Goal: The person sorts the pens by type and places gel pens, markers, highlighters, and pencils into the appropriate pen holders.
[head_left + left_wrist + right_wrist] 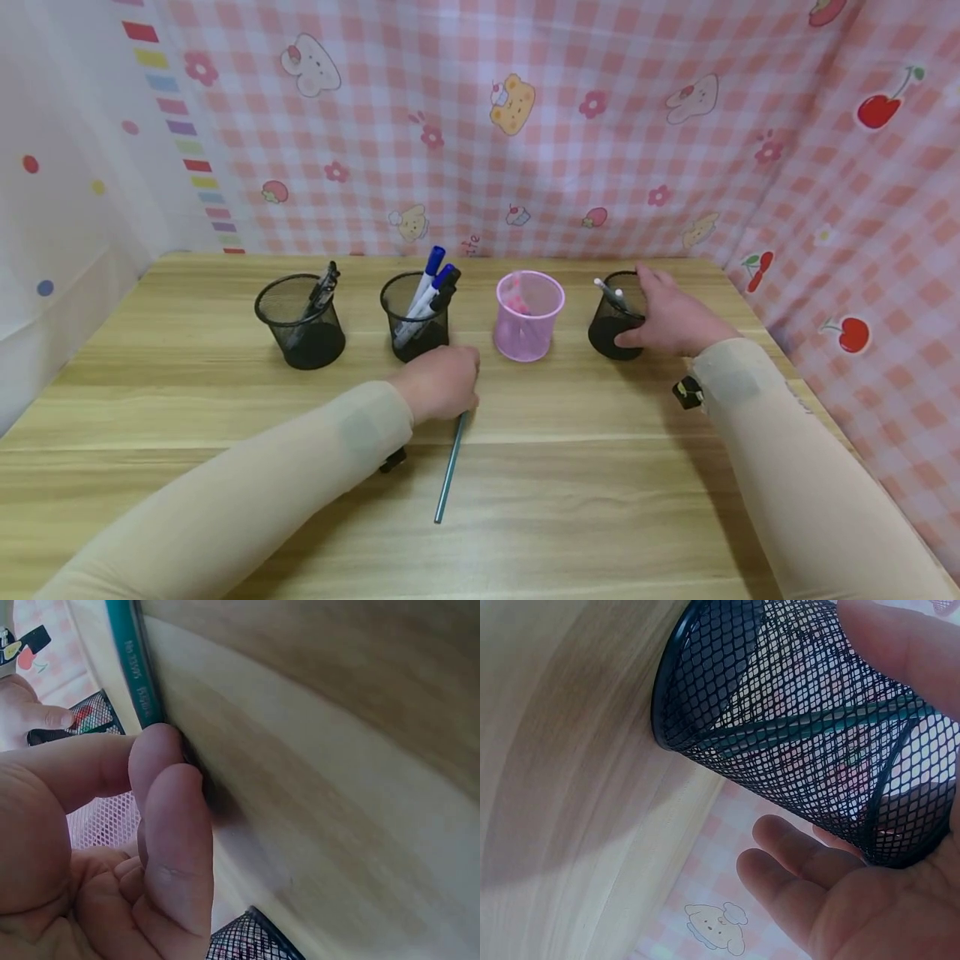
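Observation:
In the head view my left hand (441, 382) pinches the upper end of a green pencil (452, 471) lying on the wooden table. Printed lettering shows on the pencil (133, 664) in the left wrist view, where thumb and finger meet on it. At the right, my right hand (678, 318) holds a black mesh pen holder (615, 333), thumb on the near side and a finger by the rim. Through the mesh of that holder (795, 761), green pencils (810, 726) lean inside; their white ends stick out in the head view.
Left of the right hand stands a pink mesh pen holder (525, 337) with a pink item inside. A black mesh holder (420, 342) with blue-capped markers (431, 287) stands behind the left hand. Farther left, another black holder (311, 342) contains black pens (322, 292). A checked curtain (465, 150) hangs behind.

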A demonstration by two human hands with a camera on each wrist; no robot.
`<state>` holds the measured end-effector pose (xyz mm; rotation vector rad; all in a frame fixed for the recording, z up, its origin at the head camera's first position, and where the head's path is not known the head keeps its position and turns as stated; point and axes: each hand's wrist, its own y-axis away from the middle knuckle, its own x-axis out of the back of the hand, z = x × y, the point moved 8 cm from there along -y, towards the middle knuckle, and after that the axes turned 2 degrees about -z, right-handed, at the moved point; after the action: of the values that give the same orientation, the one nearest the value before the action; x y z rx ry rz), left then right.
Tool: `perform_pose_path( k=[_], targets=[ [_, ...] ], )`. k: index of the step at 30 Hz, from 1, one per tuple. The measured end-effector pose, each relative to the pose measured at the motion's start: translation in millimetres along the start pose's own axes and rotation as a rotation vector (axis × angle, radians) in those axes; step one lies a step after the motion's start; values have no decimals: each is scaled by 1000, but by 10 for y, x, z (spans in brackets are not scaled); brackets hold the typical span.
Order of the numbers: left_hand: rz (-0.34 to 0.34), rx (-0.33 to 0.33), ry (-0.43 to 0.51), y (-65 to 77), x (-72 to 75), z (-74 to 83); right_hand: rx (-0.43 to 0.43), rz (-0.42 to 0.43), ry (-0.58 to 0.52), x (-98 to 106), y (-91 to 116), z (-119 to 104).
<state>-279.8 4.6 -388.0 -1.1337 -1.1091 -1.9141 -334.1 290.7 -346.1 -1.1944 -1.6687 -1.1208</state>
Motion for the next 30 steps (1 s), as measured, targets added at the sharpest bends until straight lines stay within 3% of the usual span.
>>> perform_pose_path(
  k=[12,16,20,25,30],
  targets=[
    [-1,14,85,-11,14,-23,-5,2,-10,6,13,12],
    [3,23,221,36,50,-63,-4,2,-16,6,6,-3],
    [42,-20,393,97,164,-43,1,8,-8,11,2,-18],
    [136,-106,641,172,365,13,-4,9,-12,11,7,-12],
    [272,-184,841,224,519,39,-8,6,-13,3,14,-9]
  ],
)
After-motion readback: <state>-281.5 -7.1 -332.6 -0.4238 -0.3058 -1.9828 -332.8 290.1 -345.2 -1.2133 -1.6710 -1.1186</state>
